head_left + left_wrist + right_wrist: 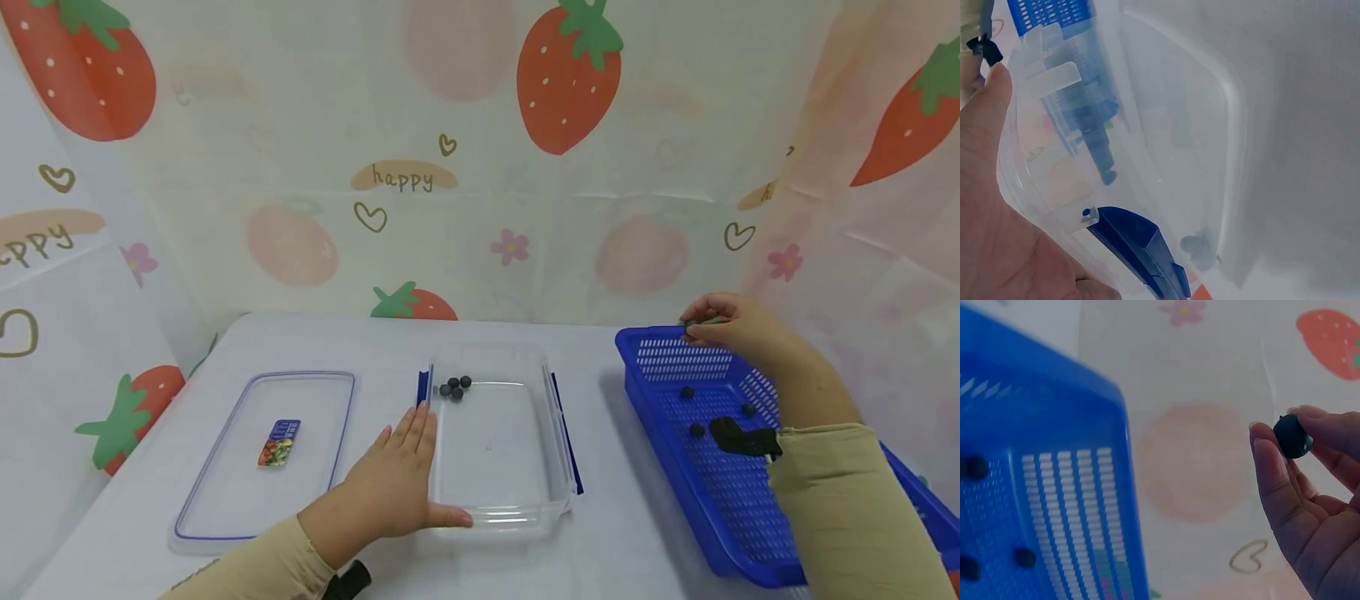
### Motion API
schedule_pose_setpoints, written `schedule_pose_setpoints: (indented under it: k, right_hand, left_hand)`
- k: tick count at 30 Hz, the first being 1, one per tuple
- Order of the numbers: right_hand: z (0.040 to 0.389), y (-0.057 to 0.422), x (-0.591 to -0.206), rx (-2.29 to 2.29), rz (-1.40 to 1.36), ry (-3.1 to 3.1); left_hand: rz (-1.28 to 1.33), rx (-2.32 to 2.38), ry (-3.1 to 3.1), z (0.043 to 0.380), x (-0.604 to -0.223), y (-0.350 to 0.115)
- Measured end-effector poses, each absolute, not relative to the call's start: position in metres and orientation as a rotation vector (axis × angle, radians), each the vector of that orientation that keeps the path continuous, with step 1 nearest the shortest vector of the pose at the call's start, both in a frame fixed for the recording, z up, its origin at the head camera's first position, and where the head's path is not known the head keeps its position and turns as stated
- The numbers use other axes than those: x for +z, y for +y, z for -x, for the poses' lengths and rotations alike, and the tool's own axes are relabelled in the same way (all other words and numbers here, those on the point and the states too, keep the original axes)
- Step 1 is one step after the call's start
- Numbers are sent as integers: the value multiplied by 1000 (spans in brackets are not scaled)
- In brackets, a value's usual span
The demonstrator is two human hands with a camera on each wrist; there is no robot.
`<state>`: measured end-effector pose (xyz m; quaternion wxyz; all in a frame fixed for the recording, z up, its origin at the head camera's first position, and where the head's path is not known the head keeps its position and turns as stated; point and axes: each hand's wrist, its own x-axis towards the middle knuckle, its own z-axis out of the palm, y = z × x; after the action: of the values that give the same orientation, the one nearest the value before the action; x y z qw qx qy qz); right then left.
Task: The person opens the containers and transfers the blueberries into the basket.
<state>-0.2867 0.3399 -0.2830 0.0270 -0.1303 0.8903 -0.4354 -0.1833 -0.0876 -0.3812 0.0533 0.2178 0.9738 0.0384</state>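
Note:
My right hand (pixel 738 329) pinches a dark round blueberry (pixel 1292 436) between thumb and fingertips, above the far end of a blue plastic basket (pixel 750 508). Three more dark berries, including one blueberry (pixel 687 392), lie on the basket floor. With its fingers straight, my left hand (pixel 393 479) rests against the left side of a clear plastic container (pixel 517 523), its thumb along the near edge. Inside that container, several blueberries (pixel 457 394) are clustered near the far left corner. In the left wrist view they appear only blurred through the wall.
A clear lid with a blue-edged rim (pixel 307 377) lies flat left of the container, bearing a colourful label (pixel 279 442). Blue latches (pixel 567 433) stick out from the container's sides. A strawberry-print sheet (pixel 480 250) hangs behind the white table (pixel 600 550).

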Motion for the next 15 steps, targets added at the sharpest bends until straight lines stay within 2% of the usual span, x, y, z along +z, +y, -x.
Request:
schedule_pose_setpoints:
  k: [8,15]
  right_hand:
    - [272,379,-299,-1280,363,2792]
    - [270,404,-317,-1157,196,2759]
  left_hand:
    - [-652,115,2952,182,-381,-88]
    - [-653,116,2946,183,-381,-88]
